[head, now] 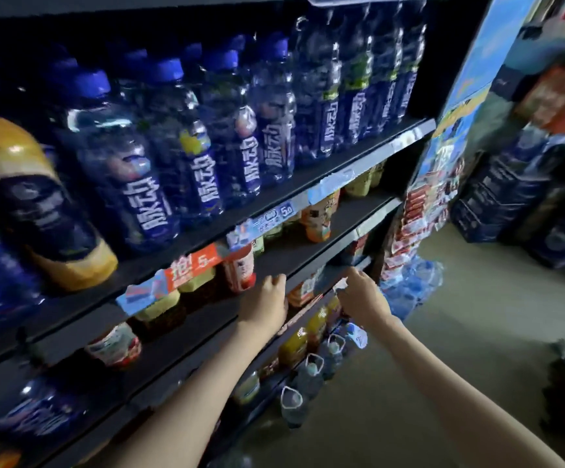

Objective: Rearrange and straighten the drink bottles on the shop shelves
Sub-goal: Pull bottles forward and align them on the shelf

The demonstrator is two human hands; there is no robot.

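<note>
Blue-capped drink bottles (203, 163) stand in rows on the upper shelf, with a yellow-topped bottle (31, 204) tilted at their left end. One shelf down stand a red-labelled bottle (240, 268) and an orange one (318, 217). My left hand (267, 305) reaches to that shelf's front edge just right of the red-labelled bottle; its fingers are curled and their tips hidden. My right hand (362, 298) is at the front strip of the shelf below (358, 265), fingers and thumb curled on the strip's edge by a white tag.
Lower shelves hold yellow and orange bottles (294, 346). Large water jugs (294, 403) stand on the floor at the shelf's foot. A wrapped pack of water (409, 285) and stacked dark cartons (510, 197) stand to the right. Open floor (426, 383) lies under my right arm.
</note>
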